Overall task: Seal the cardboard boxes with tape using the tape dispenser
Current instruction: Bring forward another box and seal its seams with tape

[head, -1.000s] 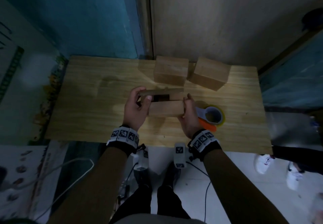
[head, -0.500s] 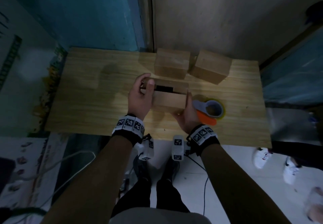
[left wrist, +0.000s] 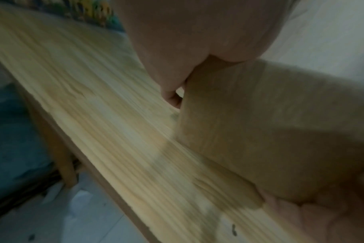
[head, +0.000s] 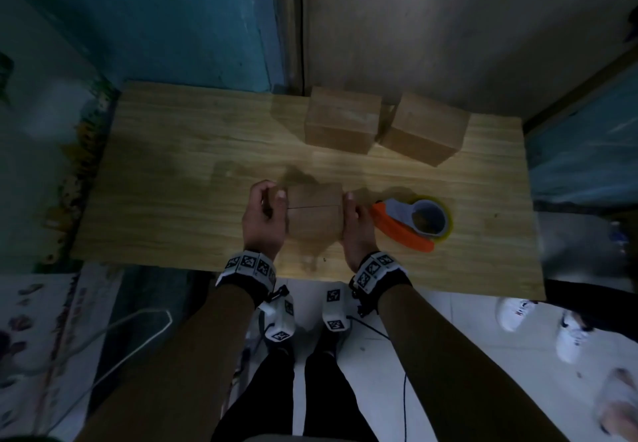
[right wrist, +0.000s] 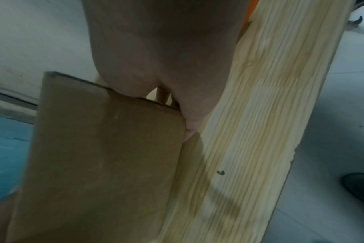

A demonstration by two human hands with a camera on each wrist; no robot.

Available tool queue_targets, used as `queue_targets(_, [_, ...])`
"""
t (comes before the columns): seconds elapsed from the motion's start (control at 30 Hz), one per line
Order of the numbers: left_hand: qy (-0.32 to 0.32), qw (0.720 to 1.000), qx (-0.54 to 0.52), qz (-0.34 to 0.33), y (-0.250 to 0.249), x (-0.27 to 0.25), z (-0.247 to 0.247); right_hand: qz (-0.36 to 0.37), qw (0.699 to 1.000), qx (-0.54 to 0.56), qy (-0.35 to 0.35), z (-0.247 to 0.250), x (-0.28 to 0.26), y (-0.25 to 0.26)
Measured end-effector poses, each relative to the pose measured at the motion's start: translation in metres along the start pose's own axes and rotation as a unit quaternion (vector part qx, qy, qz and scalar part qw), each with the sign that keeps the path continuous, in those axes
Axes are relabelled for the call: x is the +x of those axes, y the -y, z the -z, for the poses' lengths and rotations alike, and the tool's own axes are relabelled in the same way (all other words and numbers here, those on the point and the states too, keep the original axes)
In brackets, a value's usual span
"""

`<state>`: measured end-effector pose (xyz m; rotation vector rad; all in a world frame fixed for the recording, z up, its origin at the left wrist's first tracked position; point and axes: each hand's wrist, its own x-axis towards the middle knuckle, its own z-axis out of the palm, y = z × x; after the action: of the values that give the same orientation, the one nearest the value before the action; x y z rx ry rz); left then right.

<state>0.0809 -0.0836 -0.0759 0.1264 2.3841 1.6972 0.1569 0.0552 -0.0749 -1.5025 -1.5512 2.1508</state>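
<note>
Near the table's (head: 179, 172) front edge, the light, stiff cardboard box (head: 315, 214) sits clasped between the left hand (head: 264, 220) and right hand (head: 357, 226) gripping its side walls, best held there, flaps closed, tape dispenser (head: 412, 222) just right.

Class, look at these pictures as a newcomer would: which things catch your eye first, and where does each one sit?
First, the small cardboard box near the wooden table's front edge, flaps closed, gripped between the left hand and right hand. Just right of it lies the orange tape dispenser. Two more boxes stand side by side at the back.
</note>
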Motion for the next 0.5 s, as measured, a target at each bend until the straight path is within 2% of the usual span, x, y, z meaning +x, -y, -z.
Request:
queue_targets(0.13, [0.016,1.0,-0.003,0.019,-0.012,0.004,-0.008,0.066,0.988,-0.135,-0.015,0.007,0.008,-0.007])
queue_targets(0.27, [0.021,1.0,0.022,0.007,-0.012,0.004,-0.01,0.116,0.971,-0.196,-0.075,0.011,0.012,-0.005])
queue_targets(0.33, [0.024,0.999,0.043,-0.005,-0.013,0.005,-0.014,0.129,0.971,-0.187,-0.077,0.017,0.009,0.002])
queue_targets(0.43, [0.015,0.997,0.067,-0.016,-0.011,0.005,-0.018,0.091,0.995,-0.043,-0.028,0.023,-0.001,0.016])
queue_targets(0.47, [0.011,0.997,0.072,-0.019,-0.012,0.005,-0.018,0.113,0.993,-0.04,-0.02,0.021,-0.005,0.02])
queue_targets(0.5, [0.007,0.997,0.079,-0.021,-0.013,0.004,-0.018,0.169,0.981,-0.098,-0.011,0.018,-0.009,0.024])
